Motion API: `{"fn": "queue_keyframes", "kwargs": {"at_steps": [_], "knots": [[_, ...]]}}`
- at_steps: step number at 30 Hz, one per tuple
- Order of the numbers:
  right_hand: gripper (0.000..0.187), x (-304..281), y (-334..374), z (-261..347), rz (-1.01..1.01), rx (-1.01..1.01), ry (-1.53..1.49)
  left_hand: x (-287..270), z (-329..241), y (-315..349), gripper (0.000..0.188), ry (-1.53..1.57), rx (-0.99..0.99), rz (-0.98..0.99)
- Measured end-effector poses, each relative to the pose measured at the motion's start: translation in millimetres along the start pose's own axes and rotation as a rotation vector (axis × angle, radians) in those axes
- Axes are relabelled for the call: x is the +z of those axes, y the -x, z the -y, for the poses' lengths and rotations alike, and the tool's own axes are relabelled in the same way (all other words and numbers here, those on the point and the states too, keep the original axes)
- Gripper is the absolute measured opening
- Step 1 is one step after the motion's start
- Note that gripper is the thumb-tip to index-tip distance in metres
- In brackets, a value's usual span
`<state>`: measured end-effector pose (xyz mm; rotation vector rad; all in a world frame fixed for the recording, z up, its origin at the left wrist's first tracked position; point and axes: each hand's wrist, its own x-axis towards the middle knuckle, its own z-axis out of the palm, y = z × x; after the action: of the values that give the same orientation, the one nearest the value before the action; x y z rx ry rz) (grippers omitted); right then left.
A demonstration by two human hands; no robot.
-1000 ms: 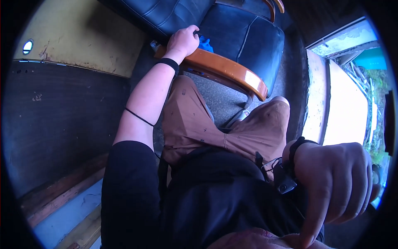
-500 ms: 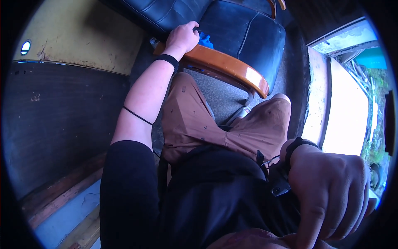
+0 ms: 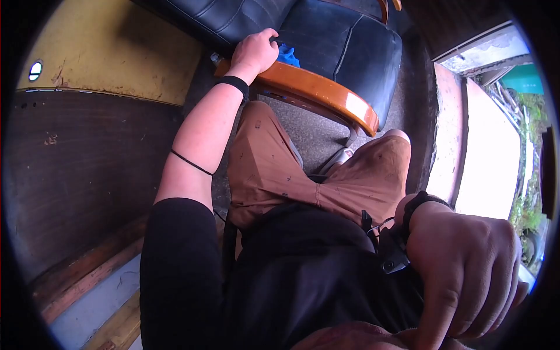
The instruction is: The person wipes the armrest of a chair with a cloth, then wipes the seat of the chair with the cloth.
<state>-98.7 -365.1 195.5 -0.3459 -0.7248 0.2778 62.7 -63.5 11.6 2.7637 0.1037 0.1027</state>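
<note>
My left hand [image 3: 255, 52] rests at the rear end of a glossy wooden armrest [image 3: 315, 87] on a black padded chair [image 3: 326, 35]. Its fingers are curled around a small dark thing [image 3: 273, 39], mostly hidden, whose kind I cannot make out. Touching or just beside the fingers, a crumpled blue cloth [image 3: 287, 55] lies between the armrest and the seat. My right hand [image 3: 469, 262] is raised close at the lower right. Its fingers bend downward and lie together, with the tips hidden, so anything in them is out of sight.
A dark panel [image 3: 87, 175] with a yellow board [image 3: 122, 52] above it stands at the left. Planks [image 3: 93, 286] run along the lower left. A bright window opening [image 3: 487, 146] lies to the right. A small black camera-like device [image 3: 394, 256] hangs by my right wrist.
Colours in the picture have turned from bluish to warmer. Both hands hold nearly the same places, and the chair and cloth look unmoved.
</note>
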Motion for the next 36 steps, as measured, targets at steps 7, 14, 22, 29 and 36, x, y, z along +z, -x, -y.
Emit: {"fn": "queue_keyframes", "kwargs": {"at_steps": [7,14,22,29,36], "knots": [[0.064,-6,1,-6,-0.066,-0.029,0.047,3,-4,-2,0.032,0.010,0.009,-0.002],[0.069,-7,-21,-30,-0.100,-0.056,0.126,-9,-1,7,0.031,-0.006,-0.020,0.006],[0.071,-82,0,-44,-0.742,0.024,0.013,-4,-8,1,0.029,0.012,0.007,-0.005],[0.071,-104,8,-55,-0.800,0.036,0.046,-4,-3,1,0.028,0.029,0.043,-0.022],[0.071,-103,23,-58,-0.743,0.059,-0.029,3,9,-2,0.028,0.280,0.195,-0.081]]}}
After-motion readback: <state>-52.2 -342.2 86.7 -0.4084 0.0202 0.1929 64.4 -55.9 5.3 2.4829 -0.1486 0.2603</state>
